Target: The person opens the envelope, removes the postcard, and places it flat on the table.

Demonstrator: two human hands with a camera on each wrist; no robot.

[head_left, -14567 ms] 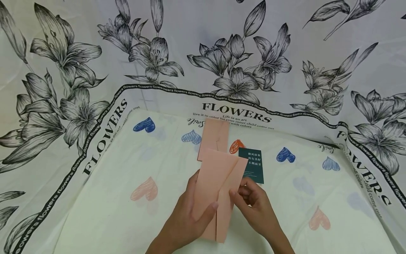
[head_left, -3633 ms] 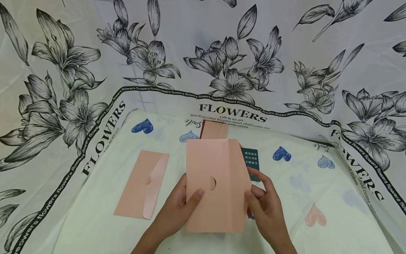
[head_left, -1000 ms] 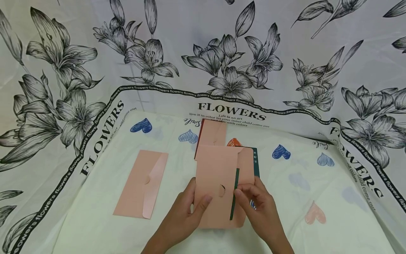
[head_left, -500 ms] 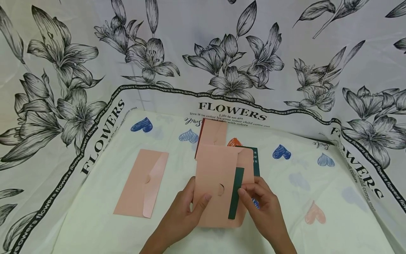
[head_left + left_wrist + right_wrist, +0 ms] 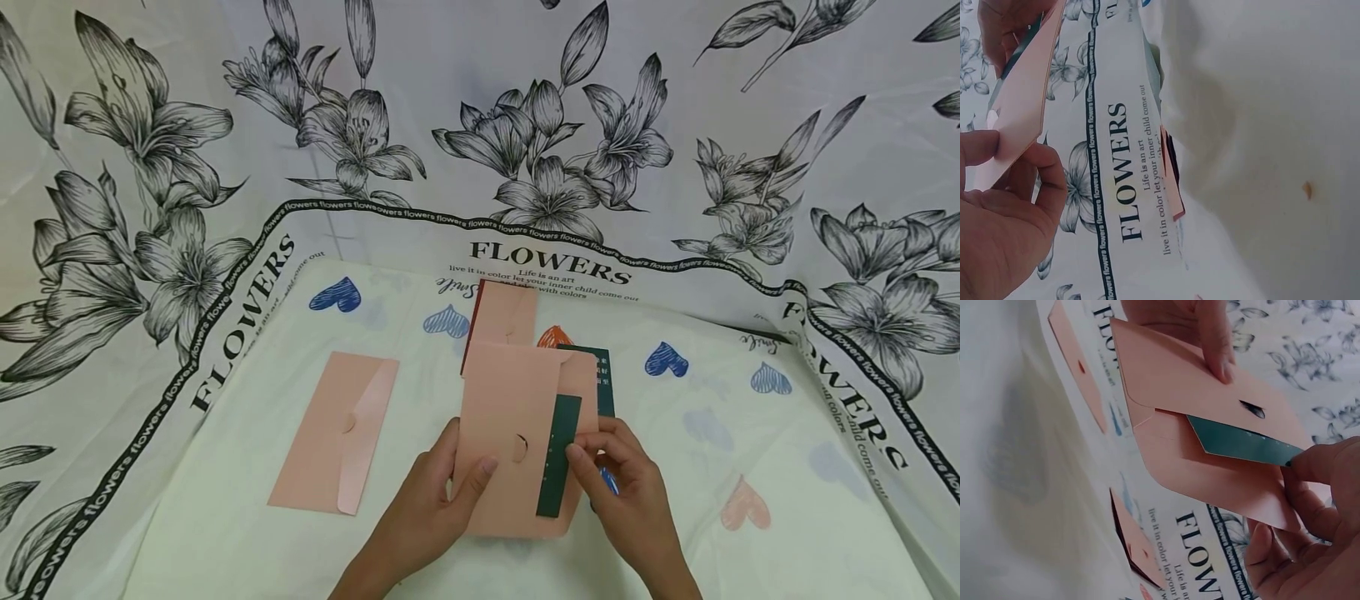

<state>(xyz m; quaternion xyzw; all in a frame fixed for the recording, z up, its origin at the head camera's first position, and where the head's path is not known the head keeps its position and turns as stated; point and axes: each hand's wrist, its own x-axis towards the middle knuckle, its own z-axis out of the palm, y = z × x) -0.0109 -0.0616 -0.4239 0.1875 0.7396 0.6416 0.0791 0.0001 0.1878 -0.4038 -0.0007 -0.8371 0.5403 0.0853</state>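
Observation:
My left hand (image 5: 431,500) grips an opened pink envelope (image 5: 498,392) by its left side, thumb across the front near the half-moon slit. The envelope's flap is folded out to the right. A dark green card (image 5: 558,467) sticks partway out of the pocket; the rest of it is hidden inside. My right hand (image 5: 626,492) pinches the card's outer edge between thumb and finger. In the right wrist view, small pale marks run along the card (image 5: 1241,442) by the pocket's edge, and other right-hand fingers lie beneath the flap.
A closed pink envelope (image 5: 333,433) lies on the left of the heart-patterned cloth (image 5: 247,392). Behind the held envelope lie another pink envelope (image 5: 510,308) with a dark red edge beneath it and a green card (image 5: 606,387) with white writing, partly covered from view.
A closed envelope now lies at left, absent in the oldest frame. The held envelope's flap has been unfolded, and the green card, unseen 3.6 s ago, has slid rightward out of the pocket.

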